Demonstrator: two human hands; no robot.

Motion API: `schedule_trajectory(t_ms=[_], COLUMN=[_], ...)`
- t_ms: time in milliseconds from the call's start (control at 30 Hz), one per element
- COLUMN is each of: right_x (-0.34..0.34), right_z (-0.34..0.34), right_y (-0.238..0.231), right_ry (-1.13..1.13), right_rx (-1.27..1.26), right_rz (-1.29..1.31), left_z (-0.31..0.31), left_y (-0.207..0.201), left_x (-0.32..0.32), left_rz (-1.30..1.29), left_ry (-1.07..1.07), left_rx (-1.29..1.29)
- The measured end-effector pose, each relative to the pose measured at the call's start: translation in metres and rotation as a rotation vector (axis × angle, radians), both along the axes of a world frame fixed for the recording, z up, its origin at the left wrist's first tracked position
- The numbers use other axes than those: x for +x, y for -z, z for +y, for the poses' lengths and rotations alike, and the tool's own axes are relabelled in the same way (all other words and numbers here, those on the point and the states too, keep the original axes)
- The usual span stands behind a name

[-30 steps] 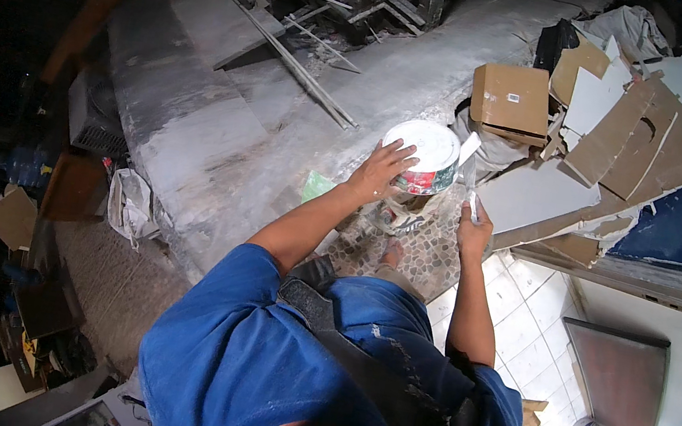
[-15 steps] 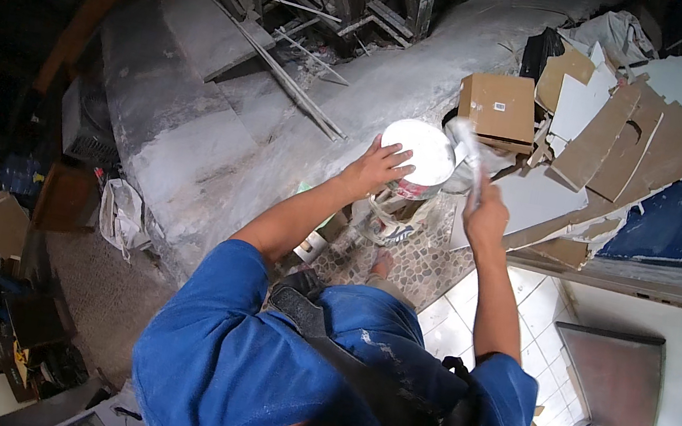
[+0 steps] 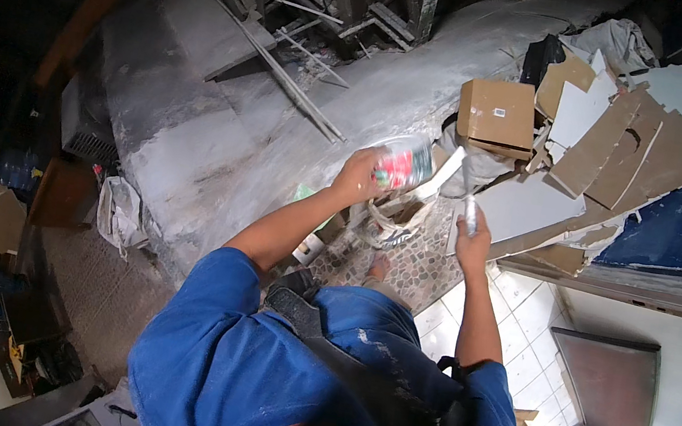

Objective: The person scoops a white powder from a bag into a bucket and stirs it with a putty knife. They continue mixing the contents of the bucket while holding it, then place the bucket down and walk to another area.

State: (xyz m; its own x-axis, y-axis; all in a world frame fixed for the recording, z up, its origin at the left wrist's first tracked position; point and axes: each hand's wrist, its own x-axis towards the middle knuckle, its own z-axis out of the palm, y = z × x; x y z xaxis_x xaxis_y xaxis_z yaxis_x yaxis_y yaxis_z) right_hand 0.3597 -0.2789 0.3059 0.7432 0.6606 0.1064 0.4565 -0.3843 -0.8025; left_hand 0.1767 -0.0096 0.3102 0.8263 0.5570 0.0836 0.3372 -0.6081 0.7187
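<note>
My left hand (image 3: 355,177) grips a tub (image 3: 407,165) with a red, green and dark label. The tub is tipped over, its side turned up to me and blurred by motion. In my right hand (image 3: 472,245) is a paint roller (image 3: 471,216), held by its pale handle. Its bent frame and white roller end reach up toward the tub's far right side. Whether the roller touches the tub I cannot tell. Below the tub, a whitish plastic bag (image 3: 394,232) stands on the pebbled floor, its contents mostly hidden.
A cardboard box (image 3: 499,113) sits beyond the roller, beside a heap of broken board pieces (image 3: 605,152). Long pale strips (image 3: 290,84) lie across the dusty grey surface ahead. A white can (image 3: 308,249) is near my left forearm. A dark panel (image 3: 606,389) leans at the right.
The tub has tipped from showing its round white face to showing its labelled side. My right hand has come down with the roller, whose frame now hangs near the tub.
</note>
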Motion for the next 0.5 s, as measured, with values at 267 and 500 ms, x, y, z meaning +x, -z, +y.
schedule_trajectory(t_ms=[267,500], right_x=[-0.041,-0.036], right_z=[0.04,0.037], right_y=[-0.044,-0.005], right_ry=[0.039,-0.085], right_rx=[0.416,0.148], right_rz=[1.025,0.958], left_z=[0.005,0.023], left_y=[-0.044,-0.062], left_x=[-0.013,-0.022], left_rz=[-0.462,-0.72], left_ry=[-0.269,-0.285], left_rx=[-1.364,-1.401])
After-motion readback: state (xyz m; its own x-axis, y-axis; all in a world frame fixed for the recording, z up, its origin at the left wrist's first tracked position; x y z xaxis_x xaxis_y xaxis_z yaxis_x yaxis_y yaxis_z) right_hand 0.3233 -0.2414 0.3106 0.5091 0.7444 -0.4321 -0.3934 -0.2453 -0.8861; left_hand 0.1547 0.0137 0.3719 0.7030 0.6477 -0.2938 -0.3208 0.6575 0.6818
